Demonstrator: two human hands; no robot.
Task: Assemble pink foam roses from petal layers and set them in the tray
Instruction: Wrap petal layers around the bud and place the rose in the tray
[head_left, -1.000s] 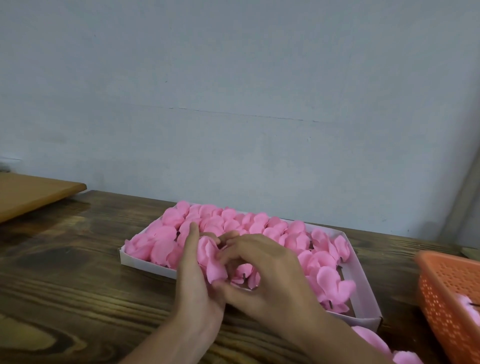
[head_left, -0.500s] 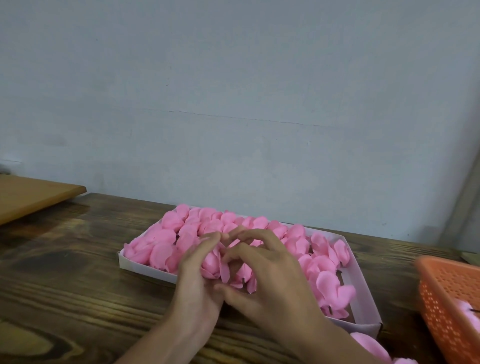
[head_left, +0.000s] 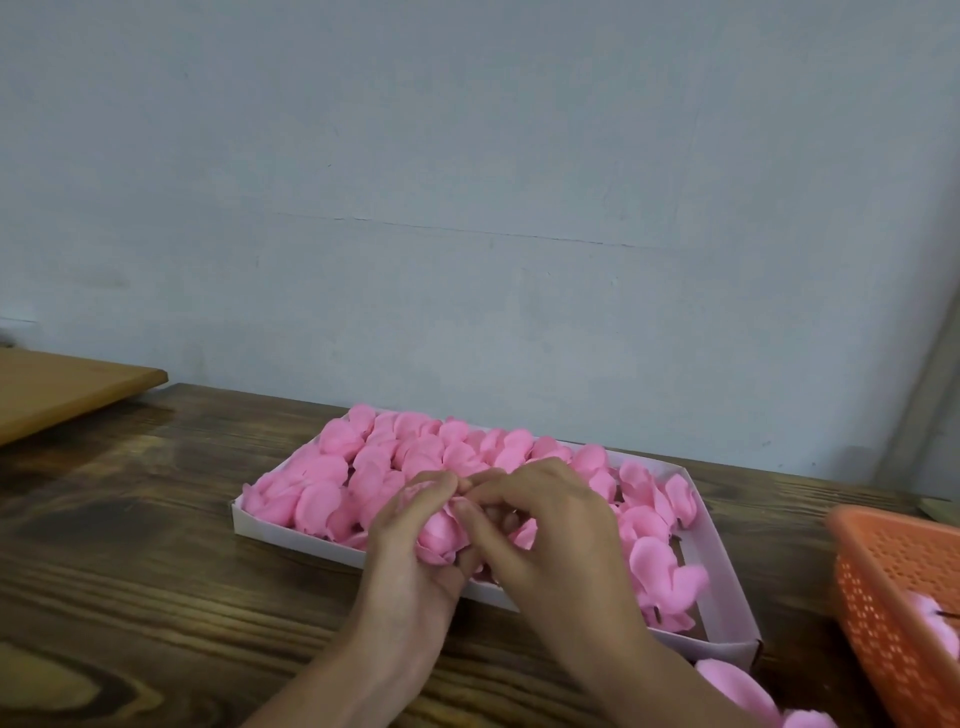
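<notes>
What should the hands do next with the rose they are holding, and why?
Probably finish pressing the petals closed. The left hand cups the rose over the near wall of the tray while the right hand pinches its top, so it looks unfinished. Bare floor at the tray's right end could take it afterwards.

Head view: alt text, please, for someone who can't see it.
The left hand and right hand grip a pink foam rose above the near edge of a white tray of roses on a wooden table. An orange basket stands at right.

The left hand (head_left: 408, 556), its fingers (head_left: 434, 483) straight a second ago, now curls over the rose (head_left: 441, 538) to meet the right hand (head_left: 556, 535).
</notes>
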